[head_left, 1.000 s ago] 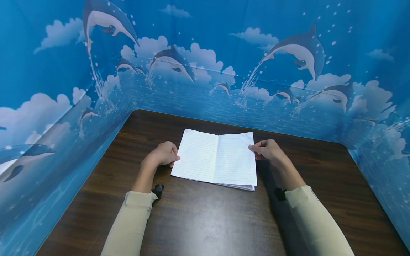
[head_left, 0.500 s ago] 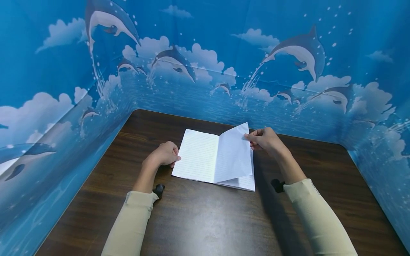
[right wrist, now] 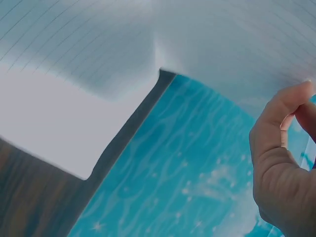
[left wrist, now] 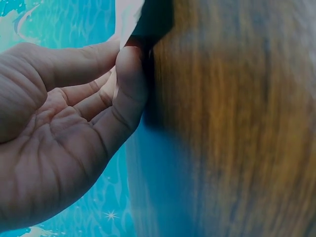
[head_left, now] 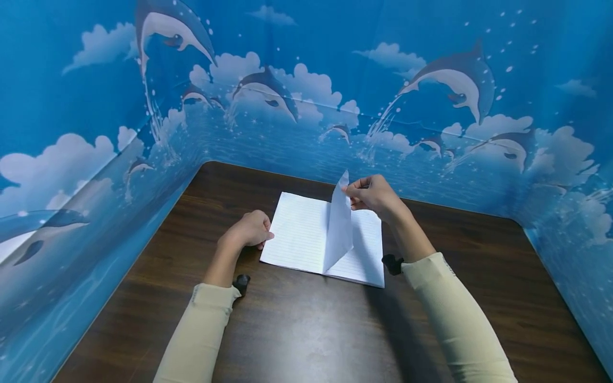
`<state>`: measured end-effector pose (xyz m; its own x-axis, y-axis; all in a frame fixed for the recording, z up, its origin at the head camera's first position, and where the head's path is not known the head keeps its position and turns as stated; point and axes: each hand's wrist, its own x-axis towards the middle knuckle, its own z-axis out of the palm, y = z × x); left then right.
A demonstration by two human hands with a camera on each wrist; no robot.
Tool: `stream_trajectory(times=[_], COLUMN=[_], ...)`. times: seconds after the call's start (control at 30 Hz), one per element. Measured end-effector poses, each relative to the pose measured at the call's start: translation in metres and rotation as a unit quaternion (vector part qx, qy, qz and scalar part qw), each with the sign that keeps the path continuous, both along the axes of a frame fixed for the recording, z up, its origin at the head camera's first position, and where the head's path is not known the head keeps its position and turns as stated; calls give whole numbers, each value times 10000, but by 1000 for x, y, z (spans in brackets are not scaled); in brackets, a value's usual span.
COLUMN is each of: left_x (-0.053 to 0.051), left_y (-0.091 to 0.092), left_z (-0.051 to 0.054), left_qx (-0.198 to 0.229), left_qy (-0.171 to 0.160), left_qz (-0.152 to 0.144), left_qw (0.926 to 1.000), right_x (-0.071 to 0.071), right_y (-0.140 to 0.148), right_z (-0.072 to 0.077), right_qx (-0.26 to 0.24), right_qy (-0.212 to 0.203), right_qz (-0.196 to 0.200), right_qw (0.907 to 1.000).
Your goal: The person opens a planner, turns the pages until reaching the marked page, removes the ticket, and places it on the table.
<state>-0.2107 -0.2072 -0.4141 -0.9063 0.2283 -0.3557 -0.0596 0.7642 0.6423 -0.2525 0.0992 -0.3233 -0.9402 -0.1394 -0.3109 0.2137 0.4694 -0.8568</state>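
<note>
An open notebook point(head_left: 297, 234) with ruled white pages lies on the dark wooden table. My left hand point(head_left: 250, 230) pinches the outer edge of its left side between thumb and forefinger; the left wrist view shows this hand point(left wrist: 74, 108) with a bit of white paper in the pinch. One page point(head_left: 339, 229) stands nearly upright from the fold, curving a little. My right hand point(head_left: 375, 197) pinches that page near its upper outer corner. In the right wrist view the lifted page point(right wrist: 212, 44) rises from the fold to the thumb and fingertip of this hand point(right wrist: 281, 148).
The wooden table point(head_left: 297, 330) reaches to a blue curtain point(head_left: 306, 138) printed with dolphins and clouds, which stands along its back and sides. A small black device point(head_left: 241, 284) sits at the left wrist, another black device point(head_left: 392, 264) at the right.
My right hand has lifted the right-hand page and carried it up and leftward, from nearly flat to almost upright, baring the ruled page beneath. My left hand has kept its hold on the left edge.
</note>
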Motion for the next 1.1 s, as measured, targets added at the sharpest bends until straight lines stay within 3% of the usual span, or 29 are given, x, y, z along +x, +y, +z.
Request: stream_trajectory(times=[0.23, 0.43, 0.67, 1.1], left_x=[1, 0, -1, -1], left_y=[4, 5, 6, 5], left_z=[0, 0, 4, 4], left_qx=[-137, -232, -496, -468], left_qy=[-12, -15, -122, 103], left_qz=[68, 69, -148, -124], left_qw=[9999, 9997, 9986, 9988], right_x=[-4, -8, -15, -17], right_y=[-30, -56, -93, -143], right_z=[1, -8, -30, -79], right_qx=[-374, -708, -1044, -437], right_qy=[-80, -237, -476, -115], right_qz=[169, 223, 103, -264], right_qw=[9991, 9970, 9933, 9986])
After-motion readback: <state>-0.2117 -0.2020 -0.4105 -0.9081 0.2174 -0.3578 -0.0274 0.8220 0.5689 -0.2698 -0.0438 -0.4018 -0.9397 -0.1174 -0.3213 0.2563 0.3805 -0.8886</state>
